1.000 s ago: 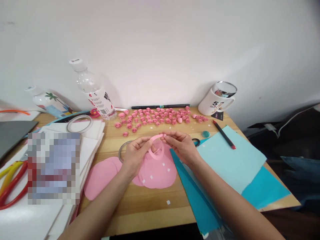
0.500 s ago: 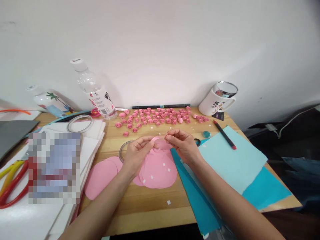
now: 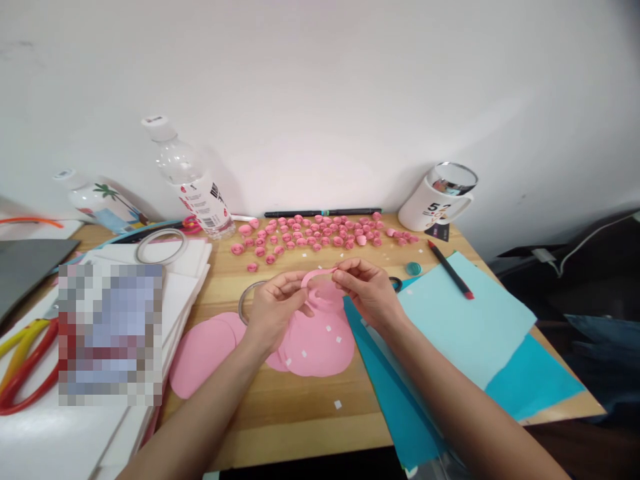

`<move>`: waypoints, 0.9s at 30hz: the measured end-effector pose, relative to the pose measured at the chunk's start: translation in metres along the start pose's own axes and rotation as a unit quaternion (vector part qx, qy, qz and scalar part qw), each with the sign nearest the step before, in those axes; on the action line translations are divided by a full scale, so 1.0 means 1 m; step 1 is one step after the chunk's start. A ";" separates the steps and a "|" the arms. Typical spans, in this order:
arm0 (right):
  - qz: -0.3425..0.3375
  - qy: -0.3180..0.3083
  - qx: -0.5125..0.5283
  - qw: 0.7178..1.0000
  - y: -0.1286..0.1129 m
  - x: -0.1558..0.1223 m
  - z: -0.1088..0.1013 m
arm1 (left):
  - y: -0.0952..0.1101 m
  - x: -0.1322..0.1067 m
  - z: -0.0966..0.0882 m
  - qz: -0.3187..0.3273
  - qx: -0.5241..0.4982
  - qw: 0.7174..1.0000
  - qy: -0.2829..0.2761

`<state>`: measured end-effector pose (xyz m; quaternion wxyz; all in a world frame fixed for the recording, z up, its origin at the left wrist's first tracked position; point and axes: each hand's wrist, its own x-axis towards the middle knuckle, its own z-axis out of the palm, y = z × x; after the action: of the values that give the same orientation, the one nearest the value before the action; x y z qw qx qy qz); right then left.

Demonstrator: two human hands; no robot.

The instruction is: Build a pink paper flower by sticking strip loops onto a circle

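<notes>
Desk (image 3: 300, 427) beneath pink strip (image 3: 314, 274) meets white wall (image 3: 320, 100).

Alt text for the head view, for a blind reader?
The left hand and right hand pinch a curling pink paper strip above pink paper circles on a wooden desk. Small pink paper roses lie behind; a white mug and blue paper sheets sit to the right.

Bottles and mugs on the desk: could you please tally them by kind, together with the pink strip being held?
bottles: 2
mug: 1
strip: 1
Total: 4
</notes>
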<state>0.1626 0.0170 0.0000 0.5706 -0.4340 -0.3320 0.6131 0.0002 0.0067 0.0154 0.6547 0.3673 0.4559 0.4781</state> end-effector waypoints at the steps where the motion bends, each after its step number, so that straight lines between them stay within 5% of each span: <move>1: 0.001 0.000 0.002 1.000 -0.001 0.000 0.000 | 0.000 0.000 0.000 0.000 0.000 1.000 -0.005; 7: -0.004 -0.003 0.000 1.000 0.000 0.000 0.000 | -0.001 0.000 -0.003 -0.029 -0.002 0.999 -0.046; 15: 0.035 -0.025 0.004 0.999 0.000 -0.001 0.002 | 0.003 -0.001 -0.002 -0.039 -0.016 0.998 -0.035; 27: 0.004 -0.012 -0.020 1.000 0.003 0.000 -0.001 | 0.000 -0.002 -0.002 -0.064 -0.008 0.997 -0.048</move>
<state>0.1626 0.0170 -0.0029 0.5553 -0.4396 -0.3494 0.6134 -0.0019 0.0052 0.0154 0.7080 0.3544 0.4431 0.4205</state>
